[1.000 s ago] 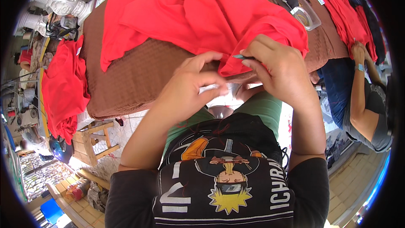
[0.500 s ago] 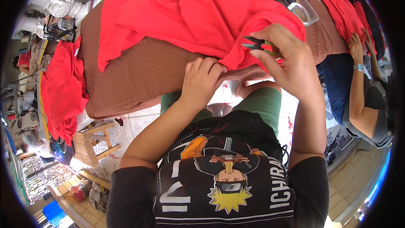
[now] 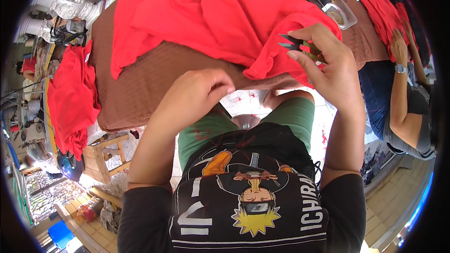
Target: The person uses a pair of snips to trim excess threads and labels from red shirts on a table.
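Note:
A bright red cloth garment lies rumpled across the brown-covered table. Over its right end, my right hand is closed around a pair of thread snips, whose dark pointed blades are apart and aim left. My left hand hangs off the cloth by the table's near edge, above my lap. Its fingers are curled in with the thumb against them; whatever they may pinch is hidden.
A clear plastic box with small tools stands at the table's far right. A co-worker's hands rest on another red garment there. More red cloth hangs at the left, above a wooden stool.
My left hand has let go of the red cloth's near edge and moved left and slightly toward me. My right hand, with the snips, has shifted slightly right.

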Available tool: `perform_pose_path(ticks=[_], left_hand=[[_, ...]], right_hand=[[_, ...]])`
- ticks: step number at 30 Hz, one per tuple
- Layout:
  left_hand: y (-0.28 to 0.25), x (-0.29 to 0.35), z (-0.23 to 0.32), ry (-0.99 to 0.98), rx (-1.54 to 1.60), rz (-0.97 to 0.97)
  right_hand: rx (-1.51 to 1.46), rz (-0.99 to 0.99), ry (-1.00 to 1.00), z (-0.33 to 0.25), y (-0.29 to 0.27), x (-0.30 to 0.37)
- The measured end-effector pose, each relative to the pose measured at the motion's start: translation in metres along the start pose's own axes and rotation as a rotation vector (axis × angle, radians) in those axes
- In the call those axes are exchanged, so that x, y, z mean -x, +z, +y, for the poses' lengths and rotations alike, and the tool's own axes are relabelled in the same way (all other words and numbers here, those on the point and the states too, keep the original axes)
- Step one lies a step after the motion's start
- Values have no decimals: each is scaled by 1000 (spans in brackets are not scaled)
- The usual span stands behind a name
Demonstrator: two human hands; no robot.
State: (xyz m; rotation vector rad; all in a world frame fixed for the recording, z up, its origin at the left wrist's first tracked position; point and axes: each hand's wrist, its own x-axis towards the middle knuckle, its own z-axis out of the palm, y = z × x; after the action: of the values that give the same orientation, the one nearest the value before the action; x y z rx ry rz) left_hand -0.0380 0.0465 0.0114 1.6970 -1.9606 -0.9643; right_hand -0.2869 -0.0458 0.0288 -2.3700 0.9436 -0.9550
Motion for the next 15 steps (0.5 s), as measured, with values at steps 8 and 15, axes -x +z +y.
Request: perform_pose_path(ticks=[8,15], left_hand=[[59,-30,0,-46,208,374],[47,-23,10,99,120,429]], right_hand=[[-93,-50,-35,2,17,1],[-310,-287,23,17,37,5]])
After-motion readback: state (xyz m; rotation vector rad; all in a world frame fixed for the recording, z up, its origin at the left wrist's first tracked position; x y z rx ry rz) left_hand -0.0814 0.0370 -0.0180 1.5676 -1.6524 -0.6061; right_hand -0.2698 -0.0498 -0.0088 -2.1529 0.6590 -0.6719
